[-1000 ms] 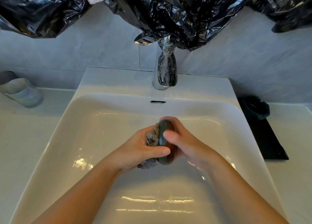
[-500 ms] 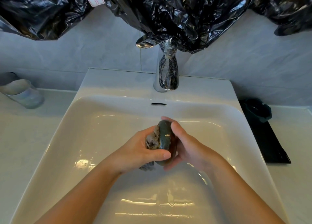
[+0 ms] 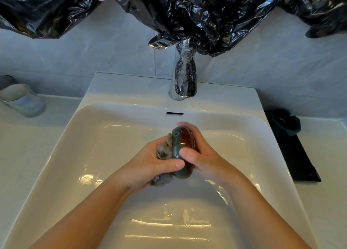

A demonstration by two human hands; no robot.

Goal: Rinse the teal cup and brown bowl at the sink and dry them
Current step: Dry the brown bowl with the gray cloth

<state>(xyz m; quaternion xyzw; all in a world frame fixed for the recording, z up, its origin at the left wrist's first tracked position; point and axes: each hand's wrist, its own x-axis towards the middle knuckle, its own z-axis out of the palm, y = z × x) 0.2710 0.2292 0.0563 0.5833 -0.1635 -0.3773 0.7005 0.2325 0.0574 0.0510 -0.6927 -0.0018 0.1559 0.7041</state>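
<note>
Over the middle of the white sink (image 3: 56, 154), both hands hold the brown bowl (image 3: 180, 149) on its edge, its grey-green outside facing left and its amber-brown inside facing right. My left hand (image 3: 155, 164) presses a grey cloth (image 3: 164, 151) against the bowl's outer side. My right hand (image 3: 199, 151) grips the bowl from the right, fingers curled over its rim. The teal cup (image 3: 285, 122) stands upright on a black tray (image 3: 300, 160) on the counter right of the sink.
A chrome faucet (image 3: 185, 76) rises behind the basin; no water runs from it. A clear glass tumbler (image 3: 22, 100) lies tilted on the left counter. Black plastic sheeting (image 3: 187, 8) hangs across the wall above.
The bowl has turned in my hands, so its amber inside now shows more toward me. My right fingers have shifted along the rim. The cloth stays pressed on its left side.
</note>
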